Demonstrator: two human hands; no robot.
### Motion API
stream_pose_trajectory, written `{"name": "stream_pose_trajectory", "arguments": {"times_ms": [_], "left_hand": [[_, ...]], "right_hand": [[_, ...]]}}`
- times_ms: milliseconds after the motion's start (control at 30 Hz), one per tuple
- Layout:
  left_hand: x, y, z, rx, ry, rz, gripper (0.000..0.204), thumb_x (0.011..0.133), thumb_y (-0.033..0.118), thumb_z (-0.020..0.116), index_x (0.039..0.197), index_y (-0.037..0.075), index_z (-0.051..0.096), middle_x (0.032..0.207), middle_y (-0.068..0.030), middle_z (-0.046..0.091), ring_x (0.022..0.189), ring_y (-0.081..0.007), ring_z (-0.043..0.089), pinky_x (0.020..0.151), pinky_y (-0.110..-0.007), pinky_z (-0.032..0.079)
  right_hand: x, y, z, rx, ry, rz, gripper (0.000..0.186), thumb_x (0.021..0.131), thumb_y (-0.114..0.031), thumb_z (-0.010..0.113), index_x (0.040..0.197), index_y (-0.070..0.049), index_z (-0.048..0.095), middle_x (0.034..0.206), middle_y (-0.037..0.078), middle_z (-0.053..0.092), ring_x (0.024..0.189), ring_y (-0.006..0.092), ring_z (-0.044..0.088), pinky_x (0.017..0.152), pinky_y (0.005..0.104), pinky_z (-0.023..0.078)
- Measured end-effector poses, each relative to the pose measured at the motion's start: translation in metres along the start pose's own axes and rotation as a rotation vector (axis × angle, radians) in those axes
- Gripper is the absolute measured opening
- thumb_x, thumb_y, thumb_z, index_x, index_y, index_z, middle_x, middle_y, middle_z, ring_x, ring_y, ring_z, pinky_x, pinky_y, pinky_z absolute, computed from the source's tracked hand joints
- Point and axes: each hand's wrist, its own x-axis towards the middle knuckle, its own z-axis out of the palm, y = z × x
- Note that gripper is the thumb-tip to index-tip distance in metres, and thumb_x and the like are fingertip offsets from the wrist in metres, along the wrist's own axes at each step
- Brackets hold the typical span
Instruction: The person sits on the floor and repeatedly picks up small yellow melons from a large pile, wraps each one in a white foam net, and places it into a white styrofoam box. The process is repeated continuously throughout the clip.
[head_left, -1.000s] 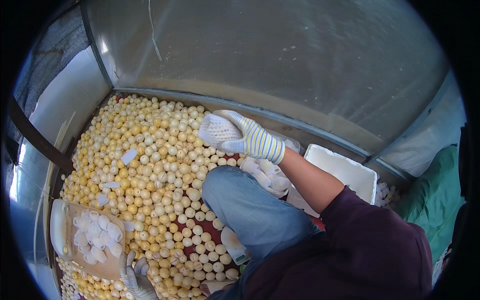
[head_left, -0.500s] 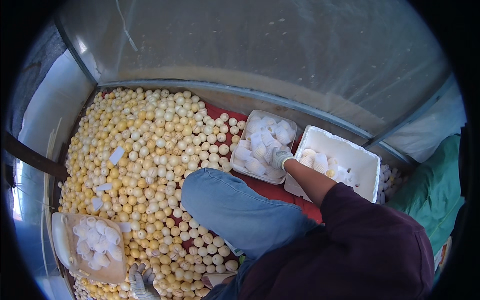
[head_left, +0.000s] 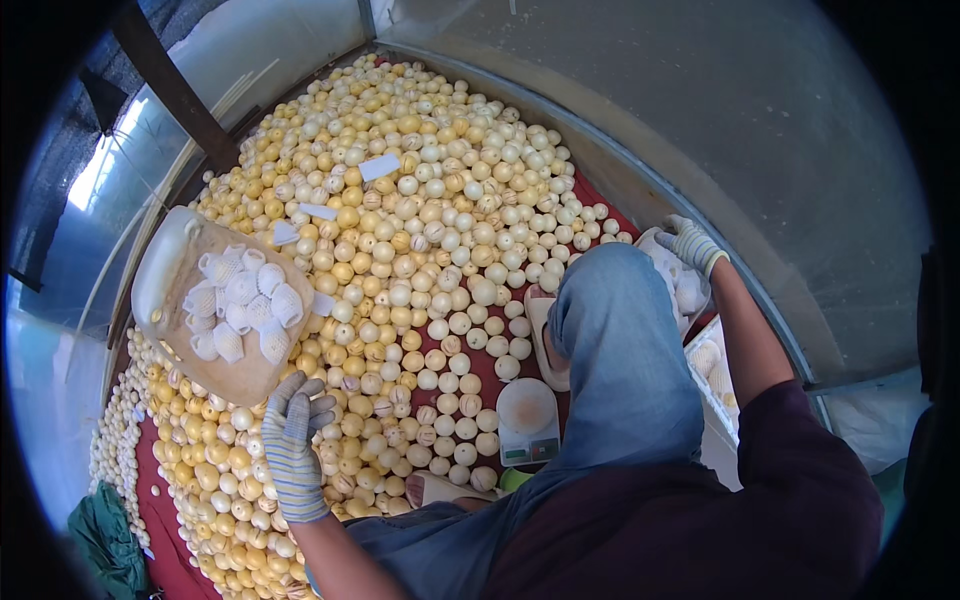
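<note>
My left hand [head_left: 297, 440], in a striped knit glove, hovers over the yellow fruit at the near corner of a cream plastic chair seat [head_left: 235, 372]. Its fingers are apart, with nothing visible in them. White foam-net sleeves [head_left: 241, 287] lie heaped on that seat; whether each has a fruit inside is hard to see. My right hand [head_left: 690, 243], also gloved, is at the far side of a white tub [head_left: 697, 310], fingers stretched out. More foam-net sleeves fill this tub, partly hidden behind my knee. Round cream-yellow fruits [head_left: 420, 215], some dark-striped, cover the floor.
A small scale [head_left: 528, 420] stands beside my right leg. A white foam box [head_left: 712, 385] is partly covered by my right arm. Paper slips [head_left: 379, 167] lie on the fruit. A plastic-sheet wall [head_left: 700, 110] borders the right, and green cloth [head_left: 108, 540] lies at lower left.
My view has swung left. My right hand has moved from among the foam nets to the tub's far side. More of my left hand shows, still close to the seat.
</note>
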Motion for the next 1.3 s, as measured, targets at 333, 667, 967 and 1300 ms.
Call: {"name": "stream_pose_trajectory", "arguments": {"times_ms": [333, 667, 967, 1300], "left_hand": [[-0.005, 0.015, -0.053, -0.159, 0.242, 0.156, 0.042, 0.092, 0.025, 0.063, 0.123, -0.003, 0.056, 0.104, -0.0145, 0.067, 0.086, -0.018, 0.067, 0.075, -0.027, 0.054], [0.002, 0.013, -0.076, -0.246, 0.322, 0.215, 0.038, 0.094, 0.026, 0.061, 0.12, -0.001, 0.059, 0.104, -0.0139, 0.067, 0.09, -0.0204, 0.067, 0.078, -0.028, 0.054], [-0.003, 0.015, -0.081, -0.337, 0.449, 0.191, 0.038, 0.092, 0.023, 0.063, 0.118, -0.004, 0.058, 0.097, -0.0147, 0.068, 0.083, -0.0193, 0.068, 0.073, -0.027, 0.056], [0.004, 0.01, -0.089, -0.331, 0.489, 0.147, 0.049, 0.092, 0.035, 0.06, 0.123, -0.002, 0.058, 0.106, -0.0134, 0.067, 0.093, -0.0207, 0.066, 0.082, -0.03, 0.052]], "right_hand": [[-0.037, -0.292, 0.024, 0.042, -0.222, -0.751, 0.048, 0.092, -0.033, 0.06, 0.13, -0.003, 0.053, 0.112, 0.02, 0.067, 0.103, 0.0292, 0.065, 0.091, 0.038, 0.051], [-0.101, -0.289, 0.263, -0.388, -0.939, -0.738, 0.051, 0.089, -0.035, 0.058, 0.13, -0.005, 0.052, 0.115, 0.021, 0.064, 0.105, 0.0362, 0.062, 0.094, 0.0431, 0.047], [-0.103, -0.307, 0.349, -0.487, -1.071, -0.849, 0.045, 0.086, -0.029, 0.057, 0.126, -0.007, 0.059, 0.112, 0.018, 0.066, 0.105, 0.0323, 0.063, 0.092, 0.0406, 0.048], [-0.072, -0.348, 0.432, -0.003, -0.673, -0.785, 0.038, 0.088, -0.015, 0.056, 0.125, -0.007, 0.056, 0.118, 0.021, 0.062, 0.11, 0.0348, 0.06, 0.095, 0.0413, 0.048]]}}
